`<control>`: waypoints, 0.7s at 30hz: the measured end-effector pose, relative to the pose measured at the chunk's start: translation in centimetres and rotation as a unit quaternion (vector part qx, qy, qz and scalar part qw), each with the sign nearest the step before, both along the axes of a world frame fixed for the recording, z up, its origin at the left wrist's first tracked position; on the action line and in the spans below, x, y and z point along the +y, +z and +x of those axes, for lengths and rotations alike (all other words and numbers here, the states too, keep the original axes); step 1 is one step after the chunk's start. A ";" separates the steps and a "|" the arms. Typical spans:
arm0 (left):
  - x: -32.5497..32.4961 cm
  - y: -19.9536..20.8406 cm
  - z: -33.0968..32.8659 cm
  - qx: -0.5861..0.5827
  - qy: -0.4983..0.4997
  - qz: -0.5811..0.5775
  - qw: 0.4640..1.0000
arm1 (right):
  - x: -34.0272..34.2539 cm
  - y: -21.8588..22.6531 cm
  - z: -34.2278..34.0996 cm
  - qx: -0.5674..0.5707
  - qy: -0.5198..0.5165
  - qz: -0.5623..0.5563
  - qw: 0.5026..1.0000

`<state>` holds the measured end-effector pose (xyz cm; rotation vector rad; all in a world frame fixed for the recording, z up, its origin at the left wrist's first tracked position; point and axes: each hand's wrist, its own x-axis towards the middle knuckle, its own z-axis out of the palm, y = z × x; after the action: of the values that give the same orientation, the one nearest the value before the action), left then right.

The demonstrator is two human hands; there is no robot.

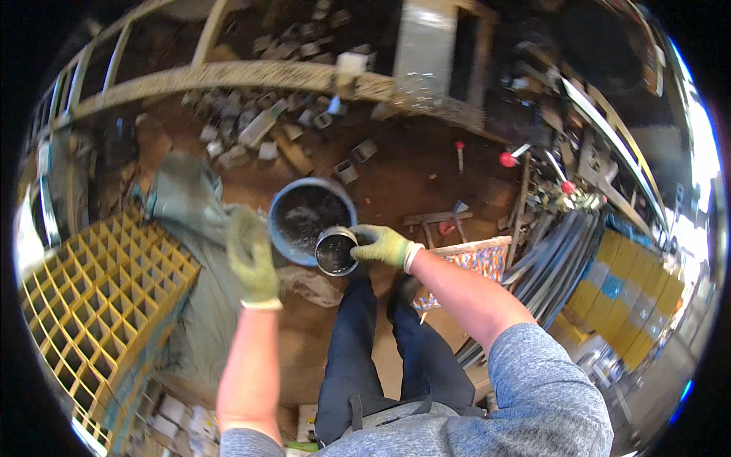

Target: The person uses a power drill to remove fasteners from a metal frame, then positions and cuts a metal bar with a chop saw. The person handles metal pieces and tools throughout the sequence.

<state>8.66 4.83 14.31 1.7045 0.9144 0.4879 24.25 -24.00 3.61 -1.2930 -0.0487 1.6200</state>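
Note:
My right hand (pixel 377 245), in a pale yellow-green work glove, grips the rim of a small round metal pot (pixel 336 266). The pot has a silvery rim and a dark, shiny inside; its contents are unclear. It overlaps the near right edge of a blue round tub (pixel 274 228), which holds dark liquid with pale streaks on top. My left hand (pixel 253 259), gloved alike, is raised left of the tub, over a grey-green tarp. Motion blurs it, but its fingers look apart with nothing visible between them.
A yellow lattice grating (pixel 114 282) lies at the left beside the tarp (pixel 190 259). Rubble blocks (pixel 251 126) and a long beam (pixel 251 75) are beyond the tub. At the right are a colourful patterned panel (pixel 476 263), long bars (pixel 544 255) and yellow bundles (pixel 628 293).

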 end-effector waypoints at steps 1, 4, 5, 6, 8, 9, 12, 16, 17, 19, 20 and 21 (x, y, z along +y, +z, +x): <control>2.0 0.0 4.8 -0.015 -0.031 0.052 0.998 | -1.5 1.0 0.8 0.011 -0.020 -0.011 1.000; 6.1 -0.8 20.1 -0.031 -0.094 0.151 0.984 | -8.4 4.6 3.9 -0.033 -0.098 -0.003 0.995; 7.1 -1.2 24.5 -0.031 -0.119 0.223 0.967 | -10.8 5.7 4.6 -0.006 -0.154 -0.034 0.987; 8.1 -1.8 28.4 -0.012 -0.121 0.211 0.970 | -13.1 6.6 5.6 -0.032 -0.181 -0.067 0.981; 9.4 -4.0 34.7 0.035 -0.095 0.196 0.975 | -18.4 7.9 7.8 -0.047 -0.251 -0.110 0.960; 10.1 -5.3 37.1 0.065 -0.063 0.178 0.980 | -20.9 8.3 8.6 -0.036 -0.287 -0.165 0.943; 10.8 -8.9 40.9 0.165 -0.036 0.291 0.942 | -27.7 8.2 11.2 -0.002 -0.443 -0.138 0.886; 11.1 -11.0 41.5 0.255 -0.021 0.326 0.910 | -35.7 6.6 14.3 -0.006 -0.584 -0.180 0.791; 11.1 -11.1 41.3 0.266 -0.028 0.331 0.905 | -37.2 5.8 15.9 0.004 -0.575 -0.203 0.792; 11.2 -10.8 41.6 0.274 -0.045 0.327 0.903 | -39.7 5.0 18.5 -0.017 -0.567 -0.214 0.795; 11.1 -10.7 41.6 0.280 -0.048 0.322 0.903 | -40.2 4.4 19.8 -0.018 -0.588 -0.188 0.786; 11.1 -10.5 41.8 0.280 -0.054 0.326 0.902 | -40.5 3.7 21.4 -0.002 -0.621 -0.230 0.749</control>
<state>50.45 15.89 3.80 2.5789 1.1245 0.2303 45.65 -64.53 7.35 -1.1991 1.0620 0.4303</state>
